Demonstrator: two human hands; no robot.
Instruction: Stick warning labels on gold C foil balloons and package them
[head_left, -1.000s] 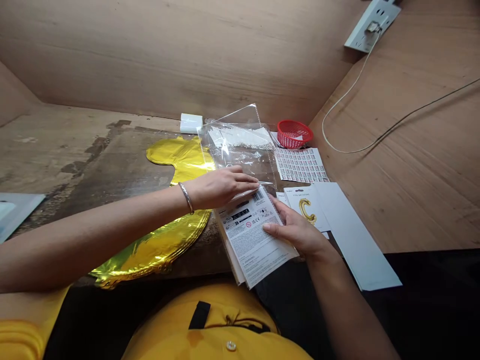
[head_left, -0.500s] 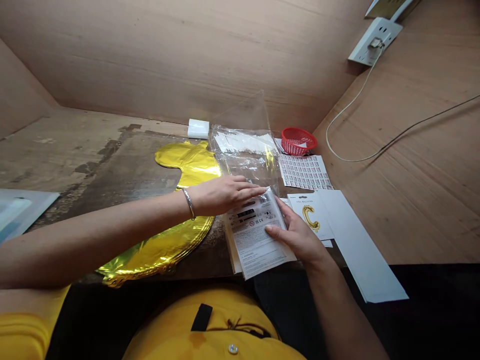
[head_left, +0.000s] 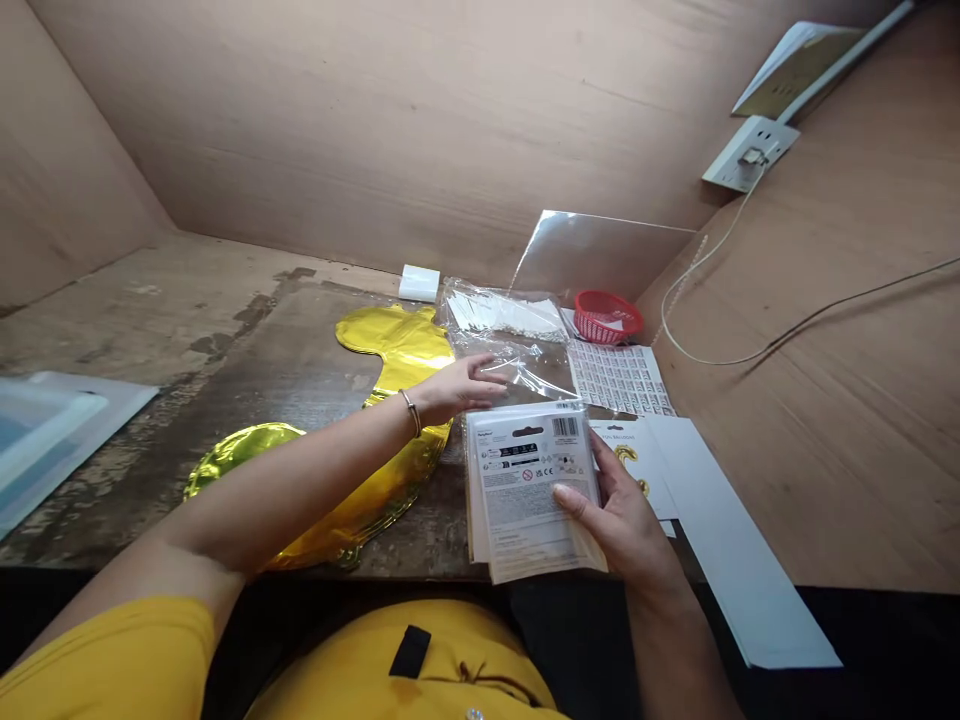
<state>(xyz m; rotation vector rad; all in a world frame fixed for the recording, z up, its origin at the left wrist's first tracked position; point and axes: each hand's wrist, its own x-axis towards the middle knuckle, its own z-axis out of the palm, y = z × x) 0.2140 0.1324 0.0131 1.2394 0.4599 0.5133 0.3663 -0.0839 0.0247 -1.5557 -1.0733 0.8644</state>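
The right hand [head_left: 626, 520] has its grip clamped on a printed packet [head_left: 525, 500], thumb flat on the text side and fingers around the right edge. The packet, with its barcode and hanging slot towards the top, lies over other pale sheets at the front edge of the table [head_left: 420, 555]. The left hand [head_left: 454, 388], a bracelet [head_left: 410, 412] at its wrist, has its grip apart, fingers spread and holding nothing visible, just beyond the packet's upper left corner. That forearm crosses over a gold foil balloon [head_left: 412, 350]. Beyond the hands are a clear bag of white strips [head_left: 502, 315], a small white block [head_left: 419, 283], a red basket [head_left: 606, 318] and a sheet of printed labels [head_left: 621, 378]. A clear plastic sheet [head_left: 592, 252] rises near the basket; its lower edge is hard to make out. To the right of the packet, a balloon card [head_left: 652, 455] lies partly under a long white card [head_left: 739, 545]. A translucent folder [head_left: 67, 430] lies at the far left.
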